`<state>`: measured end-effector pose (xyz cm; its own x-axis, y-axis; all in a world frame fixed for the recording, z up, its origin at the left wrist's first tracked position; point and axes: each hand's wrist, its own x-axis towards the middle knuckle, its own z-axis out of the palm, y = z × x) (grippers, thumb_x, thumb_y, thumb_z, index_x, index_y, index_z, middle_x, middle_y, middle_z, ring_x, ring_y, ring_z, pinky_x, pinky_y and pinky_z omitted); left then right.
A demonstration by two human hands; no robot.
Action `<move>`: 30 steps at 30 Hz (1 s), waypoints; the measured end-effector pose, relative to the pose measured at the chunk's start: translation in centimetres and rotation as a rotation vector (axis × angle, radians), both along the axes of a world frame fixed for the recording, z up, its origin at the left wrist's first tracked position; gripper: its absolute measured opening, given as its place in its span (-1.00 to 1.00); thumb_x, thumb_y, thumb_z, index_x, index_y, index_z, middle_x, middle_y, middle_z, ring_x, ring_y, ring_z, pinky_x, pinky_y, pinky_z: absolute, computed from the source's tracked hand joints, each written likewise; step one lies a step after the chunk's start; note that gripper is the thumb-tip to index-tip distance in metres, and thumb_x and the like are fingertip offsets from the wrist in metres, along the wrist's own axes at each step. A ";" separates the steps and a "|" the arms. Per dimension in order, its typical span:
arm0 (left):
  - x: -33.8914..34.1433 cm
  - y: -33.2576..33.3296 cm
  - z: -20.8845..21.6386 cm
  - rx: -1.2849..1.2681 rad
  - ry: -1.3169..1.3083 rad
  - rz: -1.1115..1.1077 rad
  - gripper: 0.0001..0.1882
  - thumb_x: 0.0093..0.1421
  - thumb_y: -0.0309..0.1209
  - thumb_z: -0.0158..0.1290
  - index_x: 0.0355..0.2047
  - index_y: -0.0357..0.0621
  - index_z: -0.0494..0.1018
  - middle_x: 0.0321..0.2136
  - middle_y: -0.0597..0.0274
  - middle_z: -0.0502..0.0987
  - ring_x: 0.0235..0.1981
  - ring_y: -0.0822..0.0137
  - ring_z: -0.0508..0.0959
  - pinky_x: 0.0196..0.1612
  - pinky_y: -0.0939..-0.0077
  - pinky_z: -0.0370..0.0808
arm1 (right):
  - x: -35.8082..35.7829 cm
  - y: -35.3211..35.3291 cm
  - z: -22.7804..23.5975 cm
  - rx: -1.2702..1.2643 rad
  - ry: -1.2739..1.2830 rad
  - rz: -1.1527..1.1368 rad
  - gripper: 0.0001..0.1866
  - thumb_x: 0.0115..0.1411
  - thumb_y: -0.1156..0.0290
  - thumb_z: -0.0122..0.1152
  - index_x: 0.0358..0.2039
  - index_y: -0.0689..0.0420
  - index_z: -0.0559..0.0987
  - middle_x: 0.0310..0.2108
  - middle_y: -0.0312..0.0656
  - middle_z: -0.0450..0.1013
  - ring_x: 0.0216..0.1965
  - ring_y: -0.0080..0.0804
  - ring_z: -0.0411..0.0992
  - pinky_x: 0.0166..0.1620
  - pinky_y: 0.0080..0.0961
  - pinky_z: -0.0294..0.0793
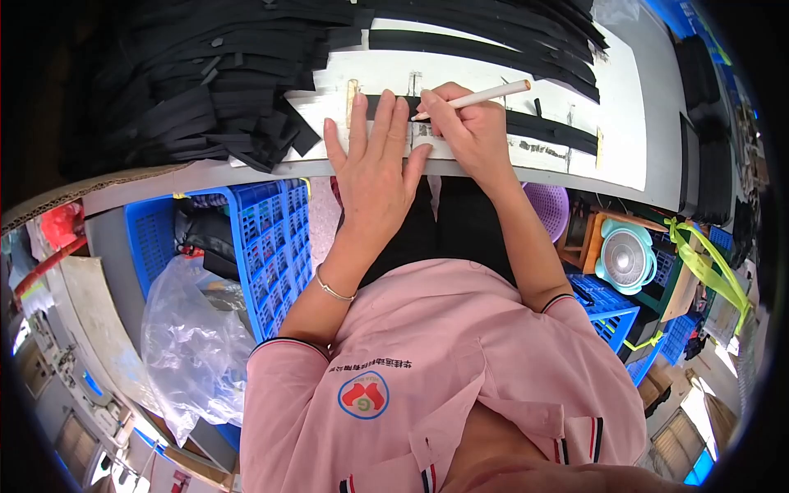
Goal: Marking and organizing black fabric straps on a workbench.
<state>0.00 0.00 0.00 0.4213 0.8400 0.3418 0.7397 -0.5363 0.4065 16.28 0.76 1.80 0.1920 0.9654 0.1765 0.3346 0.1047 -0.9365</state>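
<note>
Black strip [546, 131] is pressed by flat left hand [374, 171], apparently being marked with white pencil [493, 93] pinched in right hand [478, 138]; steadiness is required next.

White is shown by the pencil [485, 97], its blunt end being ringed in orange-brown. Solid black is worn by the long strip [546, 131] and by the heaped strips [189, 90]. The white board [620, 107] is marked with dark lines and smudges. The plain pink shirt [460, 345] is edged with dark, white and red stripes; its badge [363, 395] is coloured blue, red and green. The blue crate [267, 255] is patterned with a grid. Purple is seen on the basket [549, 209], teal on the fan [608, 256], yellow-green on the ribbon [711, 251].
</note>
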 end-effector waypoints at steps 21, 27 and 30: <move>0.0 0.0 0.3 -0.030 0.031 -0.033 -0.36 0.32 -0.16 0.15 0.33 -0.17 0.34 0.37 0.11 0.31 0.46 -0.04 0.11 0.45 -0.19 -0.27 | 7.5 -3.7 0.1 0.071 -0.059 -0.387 -0.74 0.38 0.34 0.18 -0.36 0.24 0.67 -0.68 -0.37 0.39 -0.60 -0.74 0.30 -0.52 -0.68 0.24; 2.9 -1.0 1.4 -0.062 -0.044 -0.101 -0.29 0.28 -0.14 0.19 0.39 -0.01 0.28 0.40 0.16 0.27 0.49 0.00 0.05 0.45 -0.19 -0.34 | 7.5 -3.8 -0.1 0.049 -0.069 -0.404 -0.73 0.37 0.33 0.20 -0.39 0.25 0.66 -0.68 -0.37 0.42 -0.61 -0.74 0.32 -0.52 -0.68 0.26; 5.0 -1.8 1.3 -0.077 -0.065 -0.257 -0.30 0.27 -0.09 0.18 0.35 -0.09 0.33 0.37 0.16 0.30 0.47 -0.03 0.09 0.43 -0.32 -0.33 | 7.2 -3.7 0.1 0.004 -0.007 -0.400 -0.73 0.37 0.33 0.21 -0.39 0.25 0.66 -0.68 -0.36 0.43 -0.61 -0.73 0.32 -0.52 -0.67 0.27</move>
<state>5.01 -1.77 1.29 0.6034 0.7327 0.3146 0.5541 -0.6690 0.4954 23.47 -2.98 1.94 0.5516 0.8138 0.1830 0.3562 -0.0314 -0.9339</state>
